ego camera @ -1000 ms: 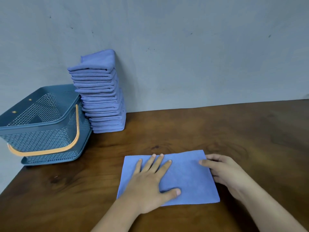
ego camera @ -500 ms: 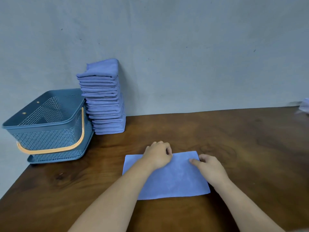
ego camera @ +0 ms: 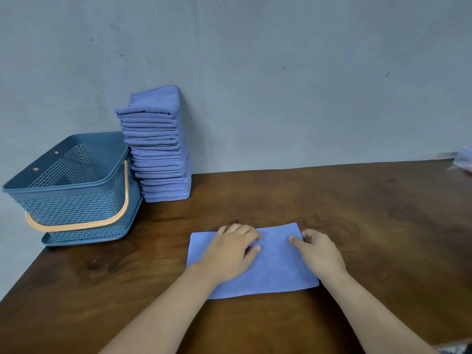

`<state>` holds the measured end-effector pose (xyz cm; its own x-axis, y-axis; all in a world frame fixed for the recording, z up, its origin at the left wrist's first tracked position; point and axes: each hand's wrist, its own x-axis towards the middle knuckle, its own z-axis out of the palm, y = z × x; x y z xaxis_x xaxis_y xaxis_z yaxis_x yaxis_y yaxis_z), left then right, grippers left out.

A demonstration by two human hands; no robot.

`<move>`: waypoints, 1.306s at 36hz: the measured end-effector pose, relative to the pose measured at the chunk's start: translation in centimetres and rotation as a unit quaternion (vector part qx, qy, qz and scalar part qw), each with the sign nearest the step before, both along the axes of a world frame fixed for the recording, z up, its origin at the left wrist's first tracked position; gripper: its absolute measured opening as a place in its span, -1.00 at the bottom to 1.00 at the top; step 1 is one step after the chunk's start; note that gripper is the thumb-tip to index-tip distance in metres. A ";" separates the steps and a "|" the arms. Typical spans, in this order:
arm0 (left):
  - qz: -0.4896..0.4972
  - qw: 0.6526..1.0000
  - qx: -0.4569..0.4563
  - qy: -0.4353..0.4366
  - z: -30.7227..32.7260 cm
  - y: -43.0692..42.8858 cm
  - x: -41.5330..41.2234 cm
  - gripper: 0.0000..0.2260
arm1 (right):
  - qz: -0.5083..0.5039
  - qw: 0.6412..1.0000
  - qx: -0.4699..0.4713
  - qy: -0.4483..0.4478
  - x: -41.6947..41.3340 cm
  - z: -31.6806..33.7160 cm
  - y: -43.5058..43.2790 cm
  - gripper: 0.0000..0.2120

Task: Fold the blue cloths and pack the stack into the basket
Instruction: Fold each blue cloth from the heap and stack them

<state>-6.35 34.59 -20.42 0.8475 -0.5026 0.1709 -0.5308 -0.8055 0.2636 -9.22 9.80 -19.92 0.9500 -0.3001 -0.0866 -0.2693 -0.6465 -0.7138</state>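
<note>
**Blue cloth [ego camera: 275, 267] under both hands, near edge of the worktop [ego camera: 357, 213]**

Teal plastic with a lattice wall makes up the basket [ego camera: 76, 208], which stands at the far left corner of the worktop. Its orange handle [ego camera: 76, 227] is swung down across the front. Just beside it on the right, a tall stack of folded blue cloths [ego camera: 158, 154] rises at the far edge, against the grey wall [ego camera: 281, 85].

Toward the middle of the near edge lies the single blue cloth, spread as a flat rectangle. The left hand [ego camera: 229, 251] rests on its left half. Its fingers [ego camera: 237, 229] are curled down over the far edge and its thumb lies on the cloth, so it is grasping that edge. The right hand [ego camera: 319, 254] sits at the far right corner of the cloth. Its fingers [ego camera: 310, 233] are curled round the corner and the thumb presses on top, pinching it.

At the far right corner of the worktop is a pale thing [ego camera: 463, 159], too blurred to tell.
</note>
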 end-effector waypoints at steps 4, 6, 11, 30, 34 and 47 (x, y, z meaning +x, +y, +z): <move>0.067 0.991 0.063 0.097 -0.2 4.1 -1.8 -0.44 | 0.024 1.000 0.009 -0.008 0.6 0.5 0.1 -0.66; 0.109 0.986 0.061 0.110 -0.3 6.4 -2.1 -0.41 | 0.037 0.999 0.013 0.002 1.0 0.8 0.2 -0.66; 0.173 0.977 0.016 0.123 -1.2 11.5 -3.1 -0.39 | 0.057 0.996 0.058 0.031 1.3 2.9 0.9 -0.83; 0.165 0.891 -0.401 0.136 -0.2 13.8 -5.4 -0.82 | 0.170 0.964 0.177 0.105 0.4 8.0 15.8 -0.85; 0.165 0.892 -0.388 0.160 -0.3 13.8 -5.1 -0.81 | 0.165 0.954 0.202 0.147 -0.1 5.2 18.8 -0.77; 0.166 0.896 -0.376 0.170 -0.3 13.1 -4.8 -0.64 | 0.228 0.968 0.022 -0.105 1.4 2.6 14.2 -0.72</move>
